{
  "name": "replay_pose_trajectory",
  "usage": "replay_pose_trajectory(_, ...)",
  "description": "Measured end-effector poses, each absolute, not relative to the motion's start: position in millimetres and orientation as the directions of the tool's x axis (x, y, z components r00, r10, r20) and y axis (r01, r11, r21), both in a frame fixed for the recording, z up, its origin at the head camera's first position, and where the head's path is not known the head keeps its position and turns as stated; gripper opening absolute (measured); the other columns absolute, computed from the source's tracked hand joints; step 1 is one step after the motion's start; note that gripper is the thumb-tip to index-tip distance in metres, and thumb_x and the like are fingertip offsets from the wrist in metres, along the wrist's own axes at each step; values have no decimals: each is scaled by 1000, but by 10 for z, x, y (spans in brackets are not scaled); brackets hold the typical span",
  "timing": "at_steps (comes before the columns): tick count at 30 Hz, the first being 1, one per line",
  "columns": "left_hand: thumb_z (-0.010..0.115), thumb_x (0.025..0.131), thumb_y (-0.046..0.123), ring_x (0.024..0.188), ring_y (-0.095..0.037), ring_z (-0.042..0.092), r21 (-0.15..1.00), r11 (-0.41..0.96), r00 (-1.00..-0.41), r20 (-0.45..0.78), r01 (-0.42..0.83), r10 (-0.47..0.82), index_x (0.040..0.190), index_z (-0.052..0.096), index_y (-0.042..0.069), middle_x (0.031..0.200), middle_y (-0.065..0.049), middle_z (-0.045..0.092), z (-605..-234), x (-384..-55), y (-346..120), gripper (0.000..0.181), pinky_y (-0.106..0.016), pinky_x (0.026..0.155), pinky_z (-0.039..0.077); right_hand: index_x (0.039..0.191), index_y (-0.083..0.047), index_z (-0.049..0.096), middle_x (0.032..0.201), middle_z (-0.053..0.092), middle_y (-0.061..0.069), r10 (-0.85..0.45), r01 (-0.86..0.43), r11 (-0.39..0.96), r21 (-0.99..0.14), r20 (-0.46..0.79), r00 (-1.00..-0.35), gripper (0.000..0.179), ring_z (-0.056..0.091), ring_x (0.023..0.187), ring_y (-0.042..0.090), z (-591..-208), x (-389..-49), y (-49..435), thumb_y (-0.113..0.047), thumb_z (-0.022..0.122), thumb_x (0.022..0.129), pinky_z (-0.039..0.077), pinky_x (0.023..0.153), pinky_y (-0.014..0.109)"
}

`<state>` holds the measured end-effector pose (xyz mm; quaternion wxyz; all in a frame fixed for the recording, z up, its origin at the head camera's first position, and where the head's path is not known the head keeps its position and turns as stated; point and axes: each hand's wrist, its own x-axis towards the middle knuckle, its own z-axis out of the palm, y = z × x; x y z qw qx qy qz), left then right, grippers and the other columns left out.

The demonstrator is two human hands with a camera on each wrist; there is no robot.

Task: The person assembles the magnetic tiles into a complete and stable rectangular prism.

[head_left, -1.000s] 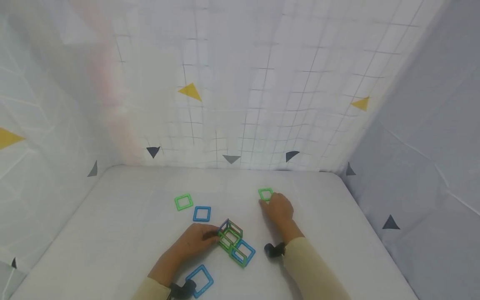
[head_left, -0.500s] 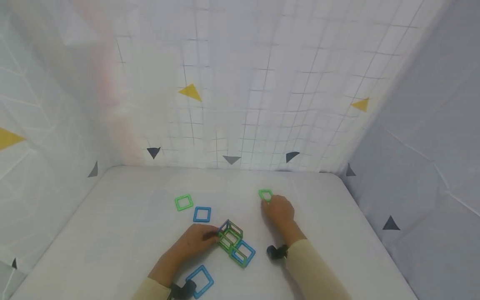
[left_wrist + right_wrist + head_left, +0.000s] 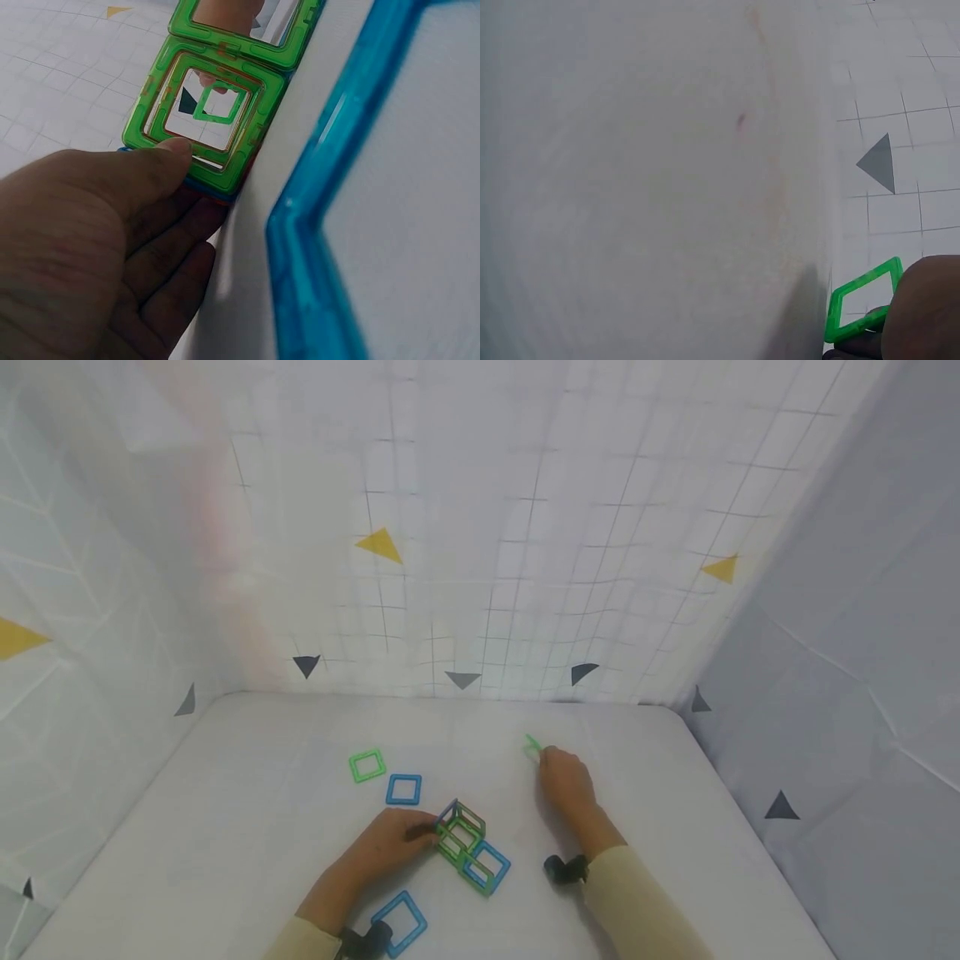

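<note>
My left hand (image 3: pixel 386 845) holds a small built shape of magnetic tiles (image 3: pixel 452 852), green and blue square frames, at its left side. In the left wrist view the thumb presses on the front green frame (image 3: pixel 225 178), with fingers behind it. Joined to this shape is a flat blue square tile (image 3: pixel 501 870) with a green one standing at its edge. Farther back on the right, my right hand (image 3: pixel 566 782) pinches a green square tile (image 3: pixel 533 743), tipped up nearly edge-on. The right wrist view shows part of that tile (image 3: pixel 864 278) past the hand.
Loose on the white table (image 3: pixel 270 793) lie a green square tile (image 3: pixel 352 768) and a blue square tile (image 3: pixel 405 775) left of the middle. Another blue tile (image 3: pixel 415 935) lies near my left wrist. A grid-patterned sheet (image 3: pixel 525 568) rises behind the table.
My right hand has shifted slightly right and tipped the green tile up from lying flat. My left hand and the built shape have stayed in place.
</note>
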<state>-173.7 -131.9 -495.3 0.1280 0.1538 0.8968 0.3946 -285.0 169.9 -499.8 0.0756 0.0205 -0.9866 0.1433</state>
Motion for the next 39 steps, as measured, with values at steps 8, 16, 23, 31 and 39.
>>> replay_pose_trajectory(8,55,83,51,86,1,56,739,650,-917,-113,181,383,106,61,38,92,24,61,-4991,-1756,-1333,27,-31,82,49,78,-6,53,63,55,6,-25,-86,956,-279,215,-976,24,53,54,18,-4968,-2872,1727,-18,40,95,47,50,32)
replay_pose_trajectory(16,54,83,51,85,1,56,733,654,-915,-114,186,387,106,61,38,92,23,61,-4975,-1753,-1347,27,-30,81,49,73,-10,52,61,54,3,-9,-81,946,-314,223,-975,22,49,51,16,-4972,-2835,1751,-19,47,92,42,47,28)
replay_pose_trajectory(23,55,84,48,84,1,56,739,642,-911,-95,205,400,105,62,37,92,22,61,-4993,-1762,-1341,25,-29,79,49,76,-9,58,63,56,2,-22,-97,940,-328,224,-974,16,49,54,16,-4958,-2727,1808,-16,52,88,45,52,31)
replay_pose_trajectory(31,55,84,49,85,2,56,733,646,-912,-89,212,400,105,61,38,91,24,61,-5017,-1761,-1335,24,-28,79,49,67,-11,56,57,50,-1,-48,-126,923,-364,215,-975,20,44,52,16,-4887,-2551,1836,-15,53,86,38,48,27)
replay_pose_trajectory(39,55,84,49,88,2,57,730,641,-911,-64,236,408,106,61,37,94,24,61,-5003,-1773,-1350,25,-29,81,49,72,-10,62,58,52,-2,-81,-153,920,-362,207,-975,15,44,53,14,-4837,-2431,1839,-15,55,85,39,50,27)
